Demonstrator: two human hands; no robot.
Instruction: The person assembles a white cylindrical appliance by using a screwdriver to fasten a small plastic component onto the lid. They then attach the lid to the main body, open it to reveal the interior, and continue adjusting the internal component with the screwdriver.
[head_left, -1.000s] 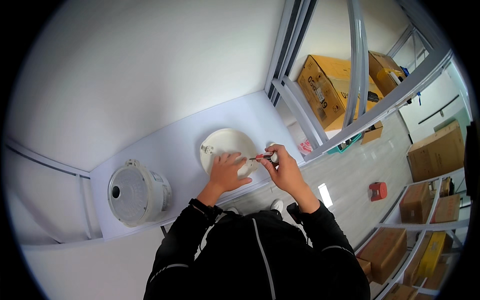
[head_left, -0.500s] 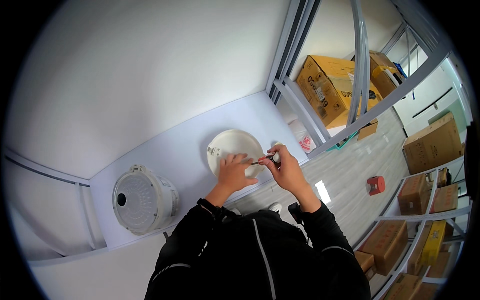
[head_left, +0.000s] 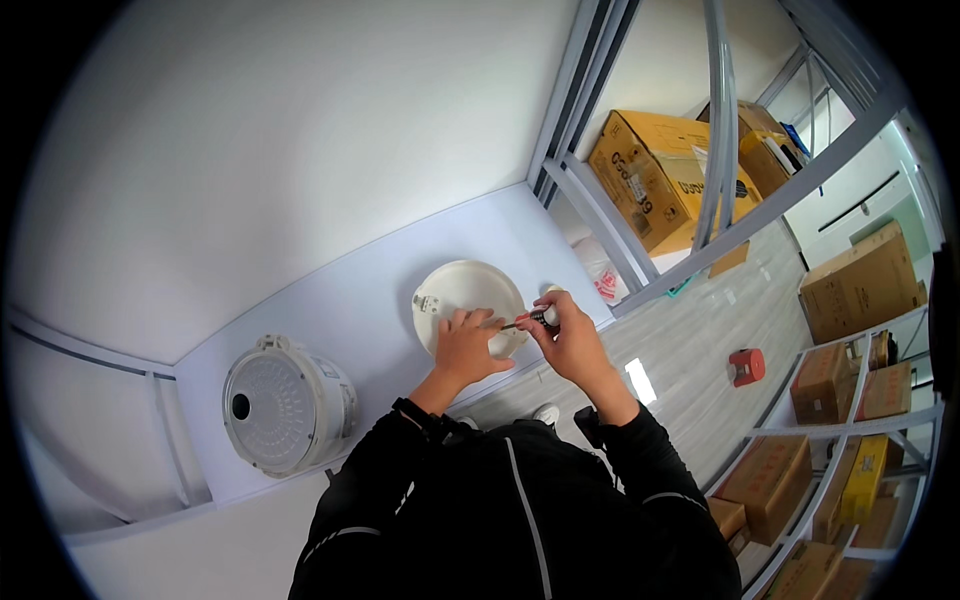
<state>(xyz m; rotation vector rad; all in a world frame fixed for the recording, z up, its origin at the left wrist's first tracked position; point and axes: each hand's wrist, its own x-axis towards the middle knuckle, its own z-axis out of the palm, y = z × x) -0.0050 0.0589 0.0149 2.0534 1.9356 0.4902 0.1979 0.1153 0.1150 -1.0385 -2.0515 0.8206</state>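
Note:
A round, shallow, cream-white appliance part [head_left: 462, 288] with a raised rim lies on the pale bench [head_left: 360, 283]. My left hand [head_left: 466, 350] rests over its near side with the fingers spread, and they hold nothing that I can see. My right hand [head_left: 574, 342] is closed around the handle of a screwdriver [head_left: 545, 316], white, black and red. The screwdriver's thin shaft points left, to just beside my left fingertips over the round part. Whether its tip touches anything is too small to tell. A small cream round thing [head_left: 553, 289] shows partly behind my right hand.
A white round cooker-like appliance [head_left: 280, 405] with a dark hole stands at the left of the bench. Metal frame posts [head_left: 600, 225] rise at the right, with a yellow carton [head_left: 655, 180] beyond. A red stool [head_left: 747, 367] stands on the floor near shelves of boxes [head_left: 770, 490].
My view has shifted very slightly. Both hands, the screwdriver and the round part keep nearly the same positions.

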